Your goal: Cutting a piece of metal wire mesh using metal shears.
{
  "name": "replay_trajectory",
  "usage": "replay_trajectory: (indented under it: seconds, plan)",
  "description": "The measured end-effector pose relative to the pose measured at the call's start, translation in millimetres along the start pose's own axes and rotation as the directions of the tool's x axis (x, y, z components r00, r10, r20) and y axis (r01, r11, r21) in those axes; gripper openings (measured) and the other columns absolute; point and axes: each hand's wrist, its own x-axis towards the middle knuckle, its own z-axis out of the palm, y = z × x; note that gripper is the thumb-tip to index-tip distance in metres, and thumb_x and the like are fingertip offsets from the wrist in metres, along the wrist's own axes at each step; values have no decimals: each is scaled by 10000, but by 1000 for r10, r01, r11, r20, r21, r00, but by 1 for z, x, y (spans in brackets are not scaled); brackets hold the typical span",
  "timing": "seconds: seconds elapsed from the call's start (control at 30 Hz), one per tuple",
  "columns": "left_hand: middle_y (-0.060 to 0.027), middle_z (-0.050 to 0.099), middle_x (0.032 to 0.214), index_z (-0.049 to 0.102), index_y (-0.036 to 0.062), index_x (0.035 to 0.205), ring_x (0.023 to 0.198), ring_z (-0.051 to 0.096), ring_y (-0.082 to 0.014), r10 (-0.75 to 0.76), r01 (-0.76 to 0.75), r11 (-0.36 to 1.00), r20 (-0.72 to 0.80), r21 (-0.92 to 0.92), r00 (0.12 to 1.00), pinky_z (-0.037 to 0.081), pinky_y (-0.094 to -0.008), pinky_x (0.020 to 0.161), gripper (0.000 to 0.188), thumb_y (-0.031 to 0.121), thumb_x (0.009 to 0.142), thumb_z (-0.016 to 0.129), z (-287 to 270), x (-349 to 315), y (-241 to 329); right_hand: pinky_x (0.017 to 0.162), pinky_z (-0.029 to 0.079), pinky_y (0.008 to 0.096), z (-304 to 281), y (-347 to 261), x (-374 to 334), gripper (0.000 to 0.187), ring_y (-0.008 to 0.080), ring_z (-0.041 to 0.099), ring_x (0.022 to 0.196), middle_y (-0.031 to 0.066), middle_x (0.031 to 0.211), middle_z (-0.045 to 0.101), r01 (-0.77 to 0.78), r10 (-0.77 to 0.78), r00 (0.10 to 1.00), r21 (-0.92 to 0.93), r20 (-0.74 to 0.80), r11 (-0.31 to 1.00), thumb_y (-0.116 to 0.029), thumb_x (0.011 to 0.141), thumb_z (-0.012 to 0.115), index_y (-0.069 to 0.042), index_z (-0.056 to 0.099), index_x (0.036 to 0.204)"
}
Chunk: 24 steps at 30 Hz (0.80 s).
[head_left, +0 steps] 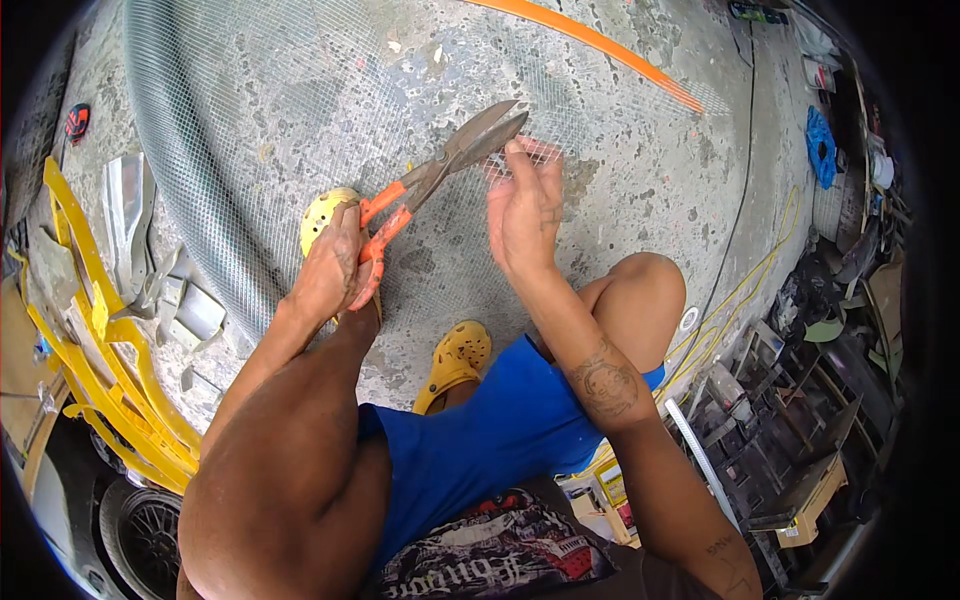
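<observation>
My left hand [332,262] is wrapped round the orange handles of a large pair of metal shears [437,172]. Their dark blades point up and to the right, slightly parted at the tips. Beside the blade tips, my right hand [527,215] pinches the edge of a wire mesh [538,151] between thumb and fingers, lifting it a little off the floor. Flat mesh spreads over the concrete beneath both hands, and its thick roll [172,130] curves along the left. How far the blades reach into the mesh is hard to see.
An orange strip [590,38] lies at the top. Yellow curved parts [105,330] and bent metal scraps [195,305] are on the left, near a wheel [150,530]. Tools and boxes crowd the right, beside a yellow cord [760,270]. Yellow clogs [465,345] are on my feet.
</observation>
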Motion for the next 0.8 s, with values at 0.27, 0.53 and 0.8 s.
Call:
replay_trajectory:
  seconds: [0.27,0.53,0.8]
  plan:
    - [-275,498,1019,407,-92,1162,894,546,-463,-78,79,996,41,-36,996,487,-469,760,502,13,732,644,-6,-1,9,486,319,192,1,-1,0,156,24,359,608,-27,819,447,68,-60,997,-219,42,973,-184,987,517,-99,417,1071]
    - [-244,515,993,451,-48,1072,904,548,-450,-101,110,991,116,-75,988,471,-461,761,344,21,782,623,-11,1,13,473,322,202,4,0,-6,168,36,358,578,-24,750,431,55,-60,998,-322,-5,945,-194,997,492,-82,410,1092]
    - [-229,514,921,484,-41,1010,841,544,-424,-79,95,989,135,-110,988,464,-434,737,238,23,803,585,-10,0,8,499,322,176,2,2,-7,151,19,372,642,-28,852,462,33,-36,999,-306,-3,951,-173,989,509,-102,439,1102]
